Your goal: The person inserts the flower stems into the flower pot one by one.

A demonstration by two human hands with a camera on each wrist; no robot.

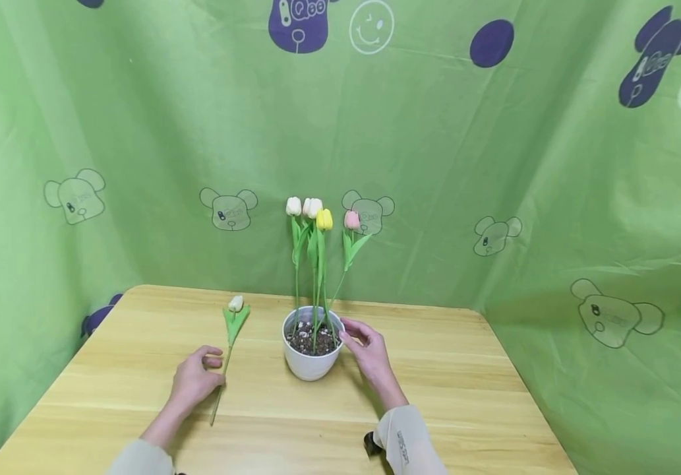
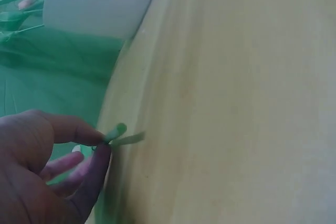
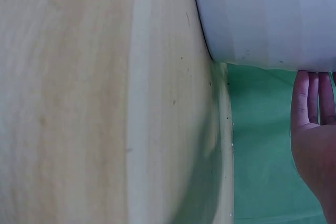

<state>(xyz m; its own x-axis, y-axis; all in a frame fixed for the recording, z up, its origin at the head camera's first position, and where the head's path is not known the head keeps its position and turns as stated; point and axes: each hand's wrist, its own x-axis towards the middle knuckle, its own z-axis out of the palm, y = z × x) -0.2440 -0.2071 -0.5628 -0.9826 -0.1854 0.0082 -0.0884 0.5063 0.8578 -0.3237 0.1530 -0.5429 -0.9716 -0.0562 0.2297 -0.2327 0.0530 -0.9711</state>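
The left hand [image 1: 194, 381] was positioned near the middle of the worktop [image 1: 465, 396], its grip closed in a pinch on the stem of the loose tulip [image 1: 229, 340], which lay flat pointing toward the far edge. Four tulips [image 1: 316, 251] were already planted in the white pot [image 1: 310, 359]; one remained to be inserted. The right hand [image 1: 370, 353] was placed against the pot's right side, fingers straight, grip unclosed.
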